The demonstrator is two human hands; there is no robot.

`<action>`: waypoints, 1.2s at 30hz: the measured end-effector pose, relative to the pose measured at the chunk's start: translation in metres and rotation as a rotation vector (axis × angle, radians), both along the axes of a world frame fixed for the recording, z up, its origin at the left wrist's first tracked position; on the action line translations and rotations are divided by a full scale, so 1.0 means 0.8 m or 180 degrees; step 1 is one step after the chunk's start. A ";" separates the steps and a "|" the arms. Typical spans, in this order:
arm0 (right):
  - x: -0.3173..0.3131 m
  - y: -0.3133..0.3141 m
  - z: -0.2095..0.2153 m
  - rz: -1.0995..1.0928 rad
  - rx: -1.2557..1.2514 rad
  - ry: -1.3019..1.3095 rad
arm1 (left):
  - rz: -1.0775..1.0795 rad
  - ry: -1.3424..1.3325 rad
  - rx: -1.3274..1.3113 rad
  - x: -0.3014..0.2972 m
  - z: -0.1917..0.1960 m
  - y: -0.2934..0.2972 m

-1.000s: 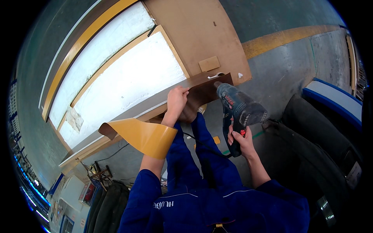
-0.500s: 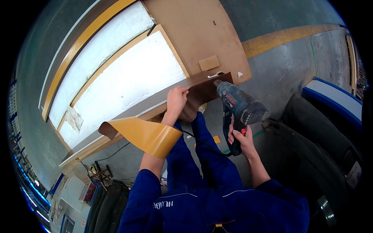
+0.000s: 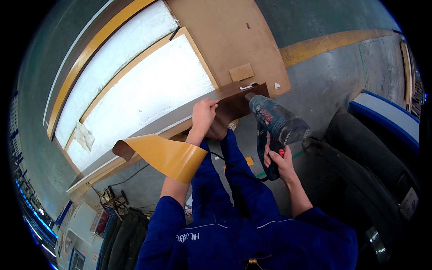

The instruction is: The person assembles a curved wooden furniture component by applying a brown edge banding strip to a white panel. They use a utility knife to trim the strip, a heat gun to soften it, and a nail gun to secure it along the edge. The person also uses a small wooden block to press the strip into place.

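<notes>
A long flexible strip [image 3: 236, 105], dark brown on one face and yellow on the other, runs along the near edge of a panel with white infill [image 3: 150, 81]. My left hand [image 3: 204, 114] is closed in a pinch on the strip's upper edge. Its loose length curls over my left forearm, yellow face up. In my right hand [image 3: 280, 161] is a corded heat gun [image 3: 279, 119], gripped by its handle. The gun's metal nozzle points left at the brown face near the strip's right end, close to it; whether they touch I cannot tell.
Brown board [image 3: 225, 36] lies beyond the panel, with a small cardboard piece [image 3: 241, 72] on it. The gun's black cord [image 3: 236, 166] hangs across my legs. Dark padded covers [image 3: 360, 157] stand at the right, below a blue-edged panel [image 3: 387, 117]. A rack [image 3: 112, 202] sits lower left.
The heat gun's nozzle has shifted very slightly left along the strip. My left hand keeps its pinch, and the view has moved a touch.
</notes>
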State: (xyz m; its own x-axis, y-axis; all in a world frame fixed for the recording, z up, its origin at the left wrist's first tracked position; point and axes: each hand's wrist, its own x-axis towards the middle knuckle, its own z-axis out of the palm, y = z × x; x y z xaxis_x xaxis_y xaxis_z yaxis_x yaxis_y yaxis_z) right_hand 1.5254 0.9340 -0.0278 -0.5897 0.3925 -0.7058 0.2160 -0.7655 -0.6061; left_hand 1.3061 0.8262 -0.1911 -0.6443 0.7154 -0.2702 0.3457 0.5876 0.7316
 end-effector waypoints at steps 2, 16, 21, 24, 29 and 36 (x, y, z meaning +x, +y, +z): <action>0.000 0.002 -0.001 -0.0021 0.0006 -0.0009 | 0.0009 -0.0051 -0.0036 -0.001 0.002 0.001; -0.105 0.077 -0.130 0.0098 0.3802 -0.2891 | -0.0082 -0.0027 -0.0133 -0.003 0.005 0.003; -0.116 0.065 -0.169 0.0368 0.3837 -0.3093 | 0.0033 -0.0129 -0.0101 -0.001 0.006 0.003; -0.127 0.052 -0.167 0.0508 0.3693 -0.3255 | -0.0012 -0.0092 -0.0100 -0.003 0.006 0.003; -0.137 0.047 -0.171 0.0482 0.3956 -0.3072 | -0.0070 -0.0080 -0.0066 -0.004 0.006 0.003; -0.136 0.055 -0.181 0.0336 0.3424 -0.3119 | -0.0015 -0.0189 -0.0098 -0.006 0.006 0.003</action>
State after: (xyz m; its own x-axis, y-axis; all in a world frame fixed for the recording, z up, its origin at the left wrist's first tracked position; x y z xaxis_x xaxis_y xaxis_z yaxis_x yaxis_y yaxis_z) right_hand 1.4167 0.9780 -0.1727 -0.1138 0.9658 -0.2329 0.8960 -0.0015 -0.4440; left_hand 1.3015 0.8285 -0.1861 -0.6231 0.7092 -0.3299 0.3049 0.6086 0.7325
